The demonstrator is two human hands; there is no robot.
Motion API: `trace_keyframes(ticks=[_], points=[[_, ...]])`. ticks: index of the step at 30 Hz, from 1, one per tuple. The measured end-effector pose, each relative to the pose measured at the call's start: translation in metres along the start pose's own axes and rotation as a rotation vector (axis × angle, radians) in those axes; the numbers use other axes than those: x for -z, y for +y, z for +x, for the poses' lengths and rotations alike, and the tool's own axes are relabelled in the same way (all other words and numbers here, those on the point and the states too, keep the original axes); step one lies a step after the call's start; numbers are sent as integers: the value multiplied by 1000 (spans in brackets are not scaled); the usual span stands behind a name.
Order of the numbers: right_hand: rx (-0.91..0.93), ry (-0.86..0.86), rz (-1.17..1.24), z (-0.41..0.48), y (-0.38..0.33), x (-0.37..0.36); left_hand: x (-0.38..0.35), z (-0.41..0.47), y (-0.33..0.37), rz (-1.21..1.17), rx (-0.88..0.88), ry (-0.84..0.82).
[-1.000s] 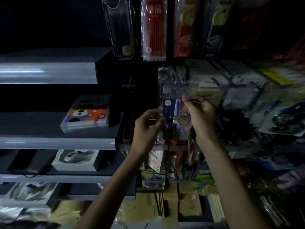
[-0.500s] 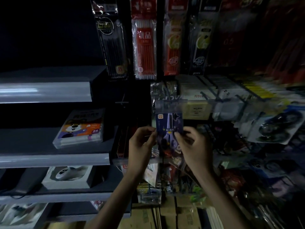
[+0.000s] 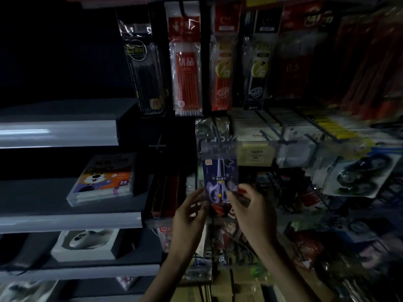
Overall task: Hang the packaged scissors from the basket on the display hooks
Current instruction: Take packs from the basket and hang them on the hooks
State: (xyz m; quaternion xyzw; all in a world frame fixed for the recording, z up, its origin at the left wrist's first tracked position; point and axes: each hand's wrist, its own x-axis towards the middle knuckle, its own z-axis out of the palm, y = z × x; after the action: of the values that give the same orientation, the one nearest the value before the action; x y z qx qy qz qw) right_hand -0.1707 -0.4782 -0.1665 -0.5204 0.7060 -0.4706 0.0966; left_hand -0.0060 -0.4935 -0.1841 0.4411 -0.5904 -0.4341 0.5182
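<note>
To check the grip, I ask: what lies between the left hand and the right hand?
In the head view, the lower part of the packaged scissors lies between the left hand and the right hand, which pinches it.

One scissors pack (image 3: pixel 220 179); two hands (image 3: pixel 189 215) (image 3: pixel 255 211); one cartoon-printed box (image 3: pixel 102 179)

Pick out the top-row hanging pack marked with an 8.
The leftmost black pen pack, left of the red-and-white pack; its round 8 label sits near the bottom.
</note>
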Motion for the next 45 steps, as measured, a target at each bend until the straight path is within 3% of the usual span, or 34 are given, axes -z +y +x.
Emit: trace_keyframes(ticks=[8, 21, 32, 45], points=[[-26, -4, -11, 17, -4, -16, -3, 13, 8, -69, 10, 41], [-87, -3, -1, 55, -3, -41, -5, 55, -8, 24, 60, 60], [-6, -24, -93, 48, 8, -42, -10, 57, -25, -93, 121, 88], [-15, -25, -160, 60, 6, -49, -10, 65, -38, -12, 112, 104]])
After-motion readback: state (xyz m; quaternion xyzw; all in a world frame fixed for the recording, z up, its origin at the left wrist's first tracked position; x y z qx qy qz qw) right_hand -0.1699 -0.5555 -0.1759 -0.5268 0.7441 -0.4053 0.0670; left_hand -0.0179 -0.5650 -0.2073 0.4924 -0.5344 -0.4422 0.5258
